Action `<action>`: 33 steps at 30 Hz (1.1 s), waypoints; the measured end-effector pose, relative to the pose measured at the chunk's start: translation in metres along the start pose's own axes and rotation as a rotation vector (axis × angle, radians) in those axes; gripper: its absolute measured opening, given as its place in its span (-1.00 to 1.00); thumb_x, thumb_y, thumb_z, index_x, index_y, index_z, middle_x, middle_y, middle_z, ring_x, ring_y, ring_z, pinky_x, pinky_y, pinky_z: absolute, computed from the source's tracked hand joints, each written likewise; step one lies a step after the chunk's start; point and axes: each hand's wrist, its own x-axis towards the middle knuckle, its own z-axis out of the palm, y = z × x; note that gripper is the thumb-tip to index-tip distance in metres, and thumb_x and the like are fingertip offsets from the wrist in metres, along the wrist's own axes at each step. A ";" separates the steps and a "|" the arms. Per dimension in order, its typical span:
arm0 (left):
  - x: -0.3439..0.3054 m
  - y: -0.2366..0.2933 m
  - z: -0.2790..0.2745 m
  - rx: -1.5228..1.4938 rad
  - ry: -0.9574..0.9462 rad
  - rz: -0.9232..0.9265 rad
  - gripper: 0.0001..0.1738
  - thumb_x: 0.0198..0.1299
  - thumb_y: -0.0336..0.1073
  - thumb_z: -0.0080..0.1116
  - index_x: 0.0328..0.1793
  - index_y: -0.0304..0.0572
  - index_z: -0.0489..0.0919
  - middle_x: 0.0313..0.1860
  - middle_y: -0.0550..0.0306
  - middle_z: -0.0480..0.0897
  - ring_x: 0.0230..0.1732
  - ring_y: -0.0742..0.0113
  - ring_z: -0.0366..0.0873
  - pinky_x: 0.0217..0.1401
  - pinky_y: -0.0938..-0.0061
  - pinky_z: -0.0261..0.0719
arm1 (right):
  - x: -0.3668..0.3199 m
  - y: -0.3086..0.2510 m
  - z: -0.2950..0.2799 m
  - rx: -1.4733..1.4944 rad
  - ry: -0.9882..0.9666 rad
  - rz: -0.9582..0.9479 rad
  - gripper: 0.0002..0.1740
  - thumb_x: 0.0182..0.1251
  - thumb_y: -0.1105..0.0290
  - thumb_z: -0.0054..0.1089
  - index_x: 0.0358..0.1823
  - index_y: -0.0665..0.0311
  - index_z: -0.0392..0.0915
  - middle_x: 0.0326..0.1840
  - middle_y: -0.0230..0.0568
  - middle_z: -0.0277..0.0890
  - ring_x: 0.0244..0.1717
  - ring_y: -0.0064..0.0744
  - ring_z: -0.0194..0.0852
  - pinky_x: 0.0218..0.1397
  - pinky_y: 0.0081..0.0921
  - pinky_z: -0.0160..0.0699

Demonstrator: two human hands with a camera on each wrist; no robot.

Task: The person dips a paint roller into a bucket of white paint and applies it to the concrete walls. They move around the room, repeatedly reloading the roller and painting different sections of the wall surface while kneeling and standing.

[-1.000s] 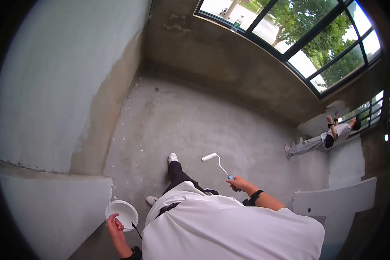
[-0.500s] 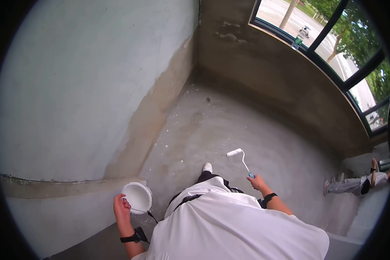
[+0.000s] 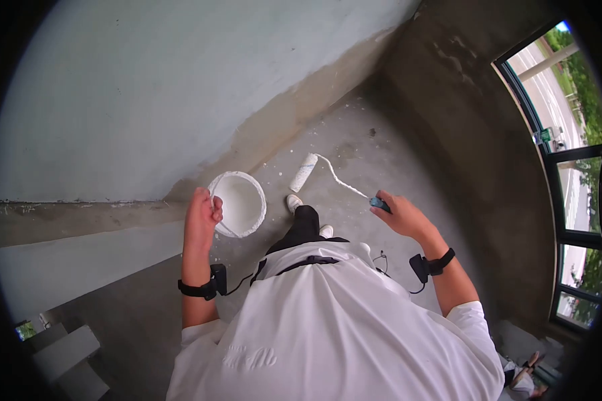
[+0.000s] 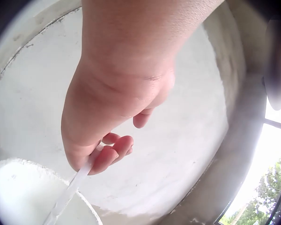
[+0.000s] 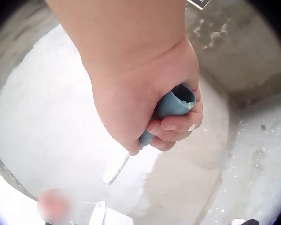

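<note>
My left hand is at the left side of a white bucket, its fingers curled round the bucket's pale strap-like handle. White paint fills part of the bucket, and its rim is crusted with it. On the other side, my right hand grips the blue handle of a paint roller, whose open end shows in the right wrist view. The roller's white sleeve hangs to the right of the bucket, apart from it, on a paint-coated bent rod.
A partly painted wall rises at the left, with a bare brown strip along its foot. Paint spots dot the concrete floor. Windows line the right wall, a bottle on the sill. Another person is at lower right.
The view has swung left towards the painted wall, so the windows slid right. The bucket has come up closer, still held by the left hand. The roller now appears nearer the bucket.
</note>
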 end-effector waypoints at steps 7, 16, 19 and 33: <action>0.047 0.007 0.014 -0.029 -0.085 -0.061 -0.76 0.39 -0.01 0.00 -0.18 0.08 0.32 -0.38 0.19 0.45 -0.38 0.45 0.37 -0.31 0.57 0.29 | 0.063 -0.101 -0.003 -0.332 -0.085 -0.174 -0.68 0.42 0.13 0.18 -0.06 0.25 0.57 -0.31 -0.01 0.66 -0.24 0.08 0.64 -0.19 -0.08 0.58; 0.066 0.034 0.026 -0.036 -0.211 -0.071 -0.74 0.41 -0.01 -0.03 -0.18 0.05 0.29 -0.35 0.20 0.42 -0.35 0.48 0.32 -0.29 0.58 0.25 | 0.142 -0.173 0.022 -0.672 -0.121 -0.267 -0.68 0.40 0.12 0.18 -0.16 0.26 0.59 -0.41 -0.02 0.65 -0.31 0.07 0.67 -0.26 -0.10 0.62; 0.063 0.040 0.031 -0.003 -0.222 -0.064 -0.73 0.42 0.01 -0.05 -0.17 0.04 0.30 -0.35 0.21 0.41 -0.36 0.48 0.30 -0.27 0.59 0.24 | 0.169 -0.185 0.045 -0.726 -0.133 -0.333 -0.70 0.39 0.14 0.19 -0.24 0.27 0.62 -0.44 -0.03 0.65 -0.31 0.02 0.70 -0.25 -0.13 0.65; 0.036 0.057 0.100 0.078 -0.105 0.187 -0.75 0.44 0.02 -0.12 -0.12 0.06 0.31 -0.34 0.20 0.42 -0.47 0.57 0.10 -0.29 0.59 0.13 | 0.139 -0.176 -0.059 -0.912 -0.187 -0.515 -0.69 0.36 0.22 0.22 -0.45 0.27 0.67 -0.51 -0.07 0.62 -0.39 -0.03 0.67 -0.34 -0.20 0.62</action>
